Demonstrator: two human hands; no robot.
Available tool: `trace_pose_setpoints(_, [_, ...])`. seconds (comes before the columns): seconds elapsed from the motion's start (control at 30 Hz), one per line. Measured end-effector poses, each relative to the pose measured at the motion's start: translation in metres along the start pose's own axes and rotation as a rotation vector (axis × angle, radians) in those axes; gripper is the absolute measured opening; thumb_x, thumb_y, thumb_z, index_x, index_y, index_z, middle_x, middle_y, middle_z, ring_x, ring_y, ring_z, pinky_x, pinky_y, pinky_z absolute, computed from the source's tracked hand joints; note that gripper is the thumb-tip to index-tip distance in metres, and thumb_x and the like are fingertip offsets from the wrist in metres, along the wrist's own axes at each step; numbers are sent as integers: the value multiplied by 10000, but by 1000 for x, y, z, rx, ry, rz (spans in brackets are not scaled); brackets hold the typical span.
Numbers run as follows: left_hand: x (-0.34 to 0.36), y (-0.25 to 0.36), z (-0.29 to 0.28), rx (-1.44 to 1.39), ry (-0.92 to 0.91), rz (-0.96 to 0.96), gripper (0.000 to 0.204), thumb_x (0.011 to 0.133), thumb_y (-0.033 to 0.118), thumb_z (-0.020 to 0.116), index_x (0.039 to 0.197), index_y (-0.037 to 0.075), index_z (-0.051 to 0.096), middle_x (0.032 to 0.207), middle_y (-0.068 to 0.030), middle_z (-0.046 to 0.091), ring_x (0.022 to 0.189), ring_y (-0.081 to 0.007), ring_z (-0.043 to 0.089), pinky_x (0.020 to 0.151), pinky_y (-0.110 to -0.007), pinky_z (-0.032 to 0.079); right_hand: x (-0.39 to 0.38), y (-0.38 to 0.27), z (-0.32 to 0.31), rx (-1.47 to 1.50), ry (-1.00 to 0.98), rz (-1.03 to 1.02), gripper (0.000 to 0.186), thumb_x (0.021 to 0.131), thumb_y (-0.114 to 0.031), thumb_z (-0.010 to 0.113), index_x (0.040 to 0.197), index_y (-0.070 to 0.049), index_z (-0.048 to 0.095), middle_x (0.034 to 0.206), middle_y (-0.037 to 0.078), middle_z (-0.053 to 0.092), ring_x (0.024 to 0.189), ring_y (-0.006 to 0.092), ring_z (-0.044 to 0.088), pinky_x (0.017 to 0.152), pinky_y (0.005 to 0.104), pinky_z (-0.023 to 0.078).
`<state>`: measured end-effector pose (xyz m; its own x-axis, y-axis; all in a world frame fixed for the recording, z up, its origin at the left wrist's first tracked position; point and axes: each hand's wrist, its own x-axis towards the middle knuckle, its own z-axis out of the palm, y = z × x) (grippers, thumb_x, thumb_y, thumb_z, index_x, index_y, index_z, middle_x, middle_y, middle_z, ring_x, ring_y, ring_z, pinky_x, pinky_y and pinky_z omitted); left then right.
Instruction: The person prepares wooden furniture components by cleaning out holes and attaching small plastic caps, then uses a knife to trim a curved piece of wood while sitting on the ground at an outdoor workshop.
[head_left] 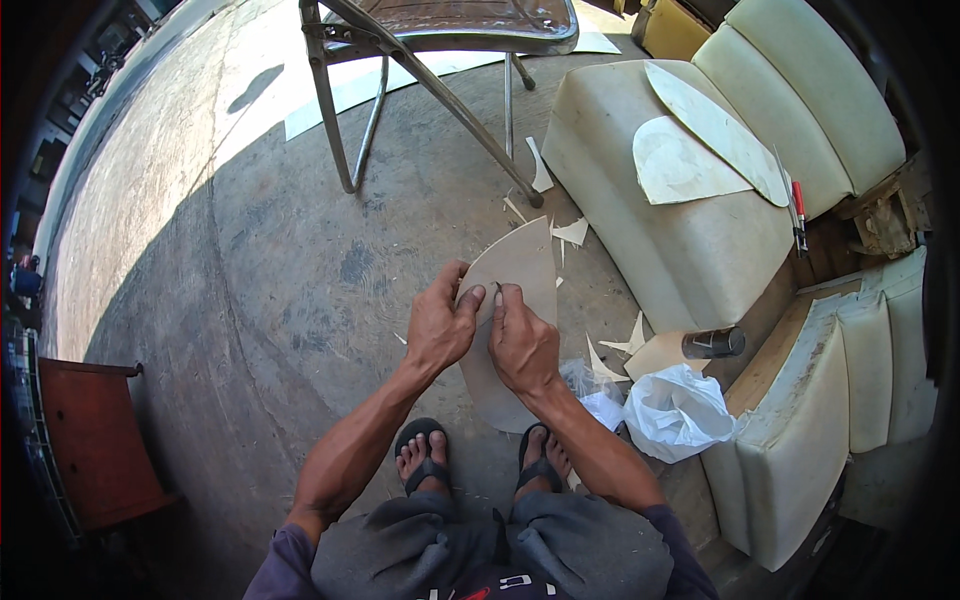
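Board panel (522,258), pale and curved along its left edge, is held up between the two hands, its pointed end away from the body and its rounded end near the sandalled feet (425,447). The left hand (443,322) grips the curved edge, thumb on the face, its other fingers mostly hidden. The right hand (523,347) is closed over the middle of the face, thumb and forefinger together — a small dark tip shows there, but I cannot tell what is pinched.

Beyond the right forearm sit a crumpled white plastic bag (680,415) and a dark cylinder (713,343) lying on its side. Pointed offcuts (571,232) are scattered on the concrete near the panel, so a good deal of trimming seems done. This panel's outline looks largely shaped; whatever remains seems to be detail at the right fingertips, though their work is too small to read.

Farther off, a cream padded seat (630,250) bears a rounded piece (680,165) and a long, narrow piece (715,130) overlapping it — both apparently cut out, neither fixed to anything. A red-handled tool (798,200) lies beside them, out of hand. Farthest stands a metal-framed chair (460,43), near a large white sheet (312,118).
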<state>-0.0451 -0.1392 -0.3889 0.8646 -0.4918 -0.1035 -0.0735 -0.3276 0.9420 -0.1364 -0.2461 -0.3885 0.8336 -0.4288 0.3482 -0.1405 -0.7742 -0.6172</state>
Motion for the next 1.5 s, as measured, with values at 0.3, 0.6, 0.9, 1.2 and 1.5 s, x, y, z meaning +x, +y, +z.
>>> trace_pose_setpoints(0.3, [-3, 15, -4, 65, 3, -5, 258, 953, 176, 654, 1166, 35, 621, 871, -236, 706, 812, -382, 719, 728, -427, 524, -2, -10, -6, -103, -138, 78, 93, 992, -103, 573, 1060, -51, 536, 714, 196, 679, 630, 403, 687, 516, 488, 517])
trace_pose_setpoints(0.6, [-4, 17, -2, 76, 11, 16, 262, 953, 186, 647, 1170, 41, 621, 888, -252, 702, 841, -419, 714, 730, -442, 524, 0, -9, -8, -94, -127, 76, 96, 990, -103, 575, 1058, -51, 531, 717, 204, 678, 633, 408, 685, 515, 495, 512])
trace_pose_setpoints(0.9, [-6, 24, -4, 118, -3, -5, 268, 952, 186, 646, 1175, 40, 618, 920, -258, 707, 875, -430, 716, 745, -443, 532, -1, -10, -9, -89, -136, 83, 91, 999, -112, 568, 1056, -51, 531, 715, 207, 675, 643, 409, 686, 523, 498, 510])
trace_pose_setpoints(1.2, [-10, 24, 0, 174, 33, 106, 264, 935, 153, 664, 1156, 21, 606, 772, -214, 633, 666, -320, 623, 658, -400, 487, -4, -6, -9, -156, -127, 67, 143, 982, -136, 582, 1084, -58, 521, 708, 187, 683, 606, 405, 685, 503, 495, 533])
trace_pose_setpoints(1.5, [-12, 29, 2, 180, 24, 132, 259, 927, 145, 663, 1147, 23, 599, 774, -252, 635, 692, -412, 654, 653, -428, 495, 2, -6, -15, -114, -239, 111, 129, 1011, -171, 540, 1037, -55, 488, 698, 228, 676, 630, 447, 687, 536, 536, 542])
